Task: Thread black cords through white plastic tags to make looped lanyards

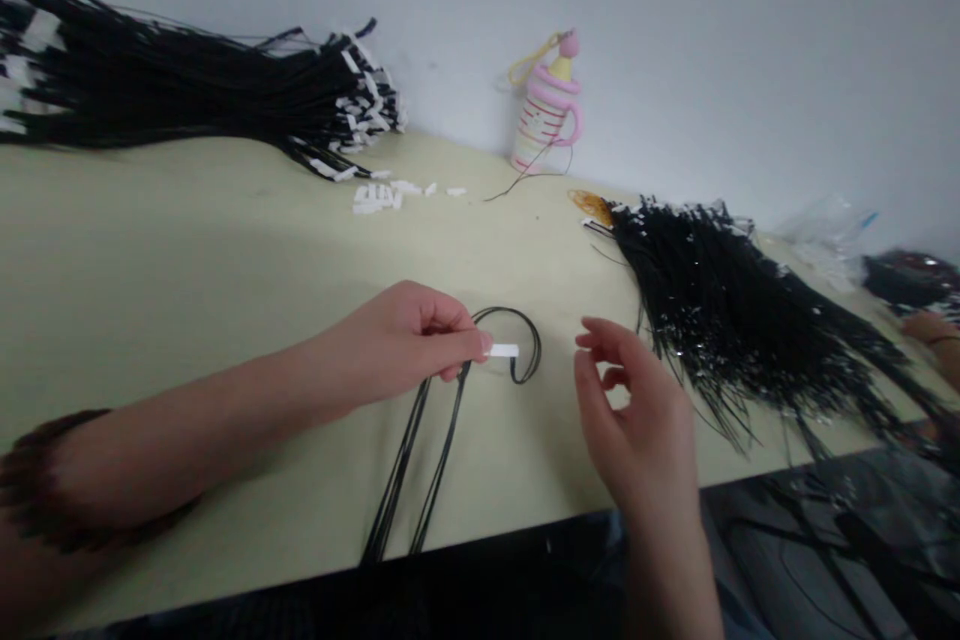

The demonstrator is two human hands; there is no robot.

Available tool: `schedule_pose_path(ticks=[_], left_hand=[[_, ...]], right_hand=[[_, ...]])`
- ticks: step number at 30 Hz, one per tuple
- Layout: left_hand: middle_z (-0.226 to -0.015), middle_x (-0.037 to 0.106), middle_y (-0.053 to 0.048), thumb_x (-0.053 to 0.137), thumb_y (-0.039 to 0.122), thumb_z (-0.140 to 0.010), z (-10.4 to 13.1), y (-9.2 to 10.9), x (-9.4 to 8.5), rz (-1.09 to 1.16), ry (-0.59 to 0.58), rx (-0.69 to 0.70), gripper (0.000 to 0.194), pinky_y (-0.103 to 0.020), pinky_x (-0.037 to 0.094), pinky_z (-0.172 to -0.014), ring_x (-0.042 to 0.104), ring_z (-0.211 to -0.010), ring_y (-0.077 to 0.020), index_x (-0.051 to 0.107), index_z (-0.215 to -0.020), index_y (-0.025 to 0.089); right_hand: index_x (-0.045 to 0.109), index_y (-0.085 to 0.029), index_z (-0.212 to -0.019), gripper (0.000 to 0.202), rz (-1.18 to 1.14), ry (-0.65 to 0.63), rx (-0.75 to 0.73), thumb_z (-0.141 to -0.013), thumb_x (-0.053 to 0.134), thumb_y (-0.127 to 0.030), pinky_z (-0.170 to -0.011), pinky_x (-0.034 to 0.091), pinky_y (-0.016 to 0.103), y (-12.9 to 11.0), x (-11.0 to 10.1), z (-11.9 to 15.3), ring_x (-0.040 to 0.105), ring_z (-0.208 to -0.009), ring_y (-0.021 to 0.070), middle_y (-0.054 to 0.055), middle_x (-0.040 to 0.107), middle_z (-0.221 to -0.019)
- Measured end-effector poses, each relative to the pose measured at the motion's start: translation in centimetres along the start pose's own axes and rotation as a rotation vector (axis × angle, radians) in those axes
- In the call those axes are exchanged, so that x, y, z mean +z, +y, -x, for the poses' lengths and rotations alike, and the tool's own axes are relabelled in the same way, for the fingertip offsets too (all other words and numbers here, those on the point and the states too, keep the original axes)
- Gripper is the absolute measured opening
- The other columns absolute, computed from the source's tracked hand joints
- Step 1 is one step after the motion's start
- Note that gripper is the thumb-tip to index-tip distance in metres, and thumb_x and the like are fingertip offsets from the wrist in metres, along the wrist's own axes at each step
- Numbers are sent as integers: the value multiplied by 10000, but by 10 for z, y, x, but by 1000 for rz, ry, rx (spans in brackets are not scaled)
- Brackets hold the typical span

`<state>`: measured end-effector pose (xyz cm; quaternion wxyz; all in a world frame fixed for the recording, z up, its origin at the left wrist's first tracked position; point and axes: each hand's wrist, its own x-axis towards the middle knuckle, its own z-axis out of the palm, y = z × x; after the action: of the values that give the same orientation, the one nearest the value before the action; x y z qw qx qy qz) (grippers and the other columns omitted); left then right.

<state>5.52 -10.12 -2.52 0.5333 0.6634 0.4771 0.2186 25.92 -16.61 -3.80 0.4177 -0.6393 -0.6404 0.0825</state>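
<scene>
- Left hand pinches a white piece between thumb and forefinger, its free end pointing toward the right hand.
- Black cords curl in a loop around that end and run below the left hand to the tabletop's near edge.
- Right hand is curled, thumb and forefinger tips slightly apart, with a strip of tabletop between it and the white piece.
- Just right of it, a cord pile bounds the room; beyond the left hand, tabletop stretches to white scraps.
</scene>
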Motion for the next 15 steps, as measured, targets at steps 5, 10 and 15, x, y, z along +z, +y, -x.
schedule_pose_path(ticks=[5, 10, 15], left_hand=[[-498, 475, 48, 609, 409, -768, -2, -5, 5, 105, 92, -42, 273, -234, 243, -472, 337, -487, -86, 629, -627, 176], [-490, 449, 44, 607, 398, -775, -1, -6, 5, 151, 104, -18, 331, -243, 271, -503, 373, -515, -102, 546, -534, 179], [-503, 460, 48, 611, 381, -773, 0, -3, 6, 196, 81, -7, 298, -238, 263, -508, 358, -519, -103, 568, -553, 185]], right_hand=[[630, -167, -745, 127, -224, -278, -14, -851, 561, -185, -521, 385, 199, -37, 14, 14, 509, -547, 87, -28, 585, -619], [612, -155, -742, 148, -345, -369, -14, -869, 546, -192, -525, 350, 197, -41, 38, 24, 477, -557, 78, -32, 539, -622], [600, -161, -748, 190, -337, -370, -3, -901, 501, -213, -532, 332, 218, -36, 40, 22, 476, -571, 94, -17, 535, -631]])
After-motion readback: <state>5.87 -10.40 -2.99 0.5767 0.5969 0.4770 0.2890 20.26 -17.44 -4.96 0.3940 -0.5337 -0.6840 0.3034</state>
